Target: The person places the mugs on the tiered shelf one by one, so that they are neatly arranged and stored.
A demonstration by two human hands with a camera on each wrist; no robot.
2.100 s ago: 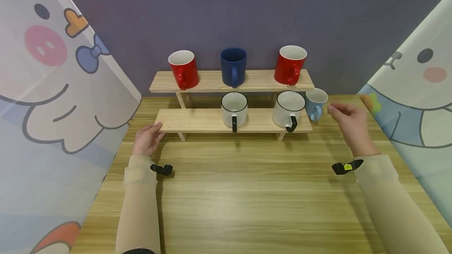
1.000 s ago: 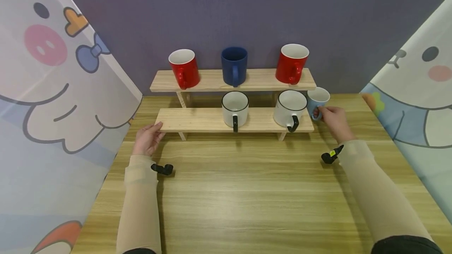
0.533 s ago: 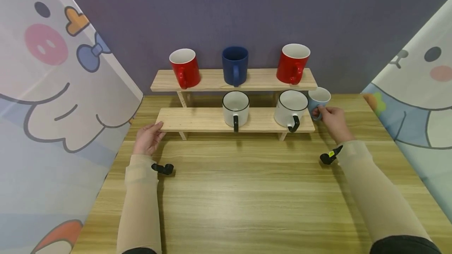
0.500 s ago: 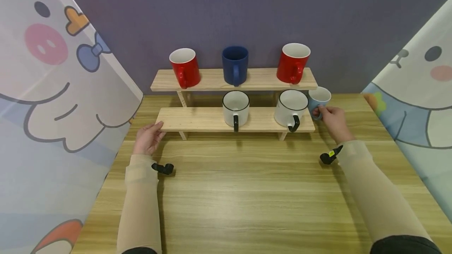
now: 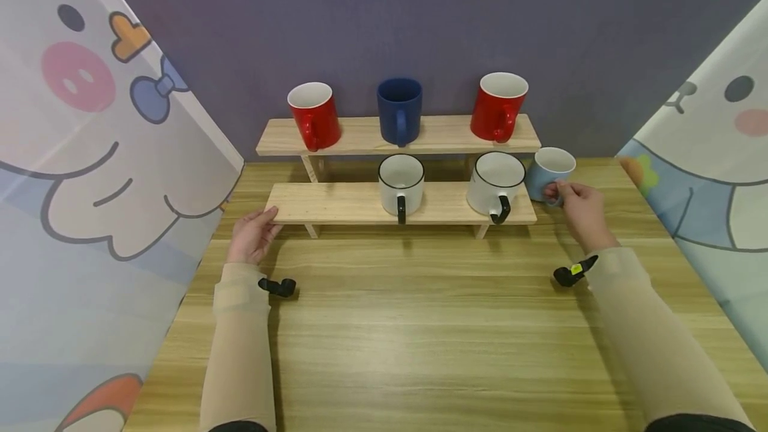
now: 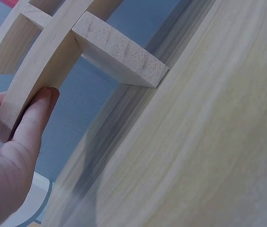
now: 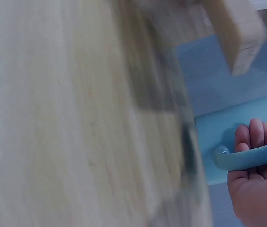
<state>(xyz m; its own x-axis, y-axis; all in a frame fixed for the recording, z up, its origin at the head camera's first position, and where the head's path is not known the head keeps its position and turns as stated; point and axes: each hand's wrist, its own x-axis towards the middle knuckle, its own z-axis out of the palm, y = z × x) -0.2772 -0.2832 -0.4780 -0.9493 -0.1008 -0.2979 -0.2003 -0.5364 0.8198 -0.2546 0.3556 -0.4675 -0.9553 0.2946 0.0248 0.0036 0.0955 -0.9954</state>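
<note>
A light blue mug (image 5: 543, 175) is at the right end of the two-tier wooden rack (image 5: 324, 204). My right hand (image 5: 582, 213) grips its handle; in the right wrist view the fingers pass through the handle (image 7: 249, 158). With thumb above and fingers beneath, my left hand (image 5: 251, 235) pinches the left end of the lower shelf board (image 6: 34, 78). On that board stand two white mugs (image 5: 401, 185) with black rims and handles. The upper board carries two red mugs (image 5: 315, 119) and a dark blue mug (image 5: 399, 112) between them.
A wood-grain table (image 5: 408, 325) spreads in front of the rack. Behind stands a dark grey wall (image 5: 384, 19). Cartoon-printed panels flank both sides, the left panel (image 5: 120, 172) and the right panel (image 5: 720, 185). Wooden legs (image 6: 121, 52) hold the rack up.
My right hand has reached to the light blue mug, taken its handle and shifted it slightly right, away from the rack. My left hand has kept its hold on the lower board.
</note>
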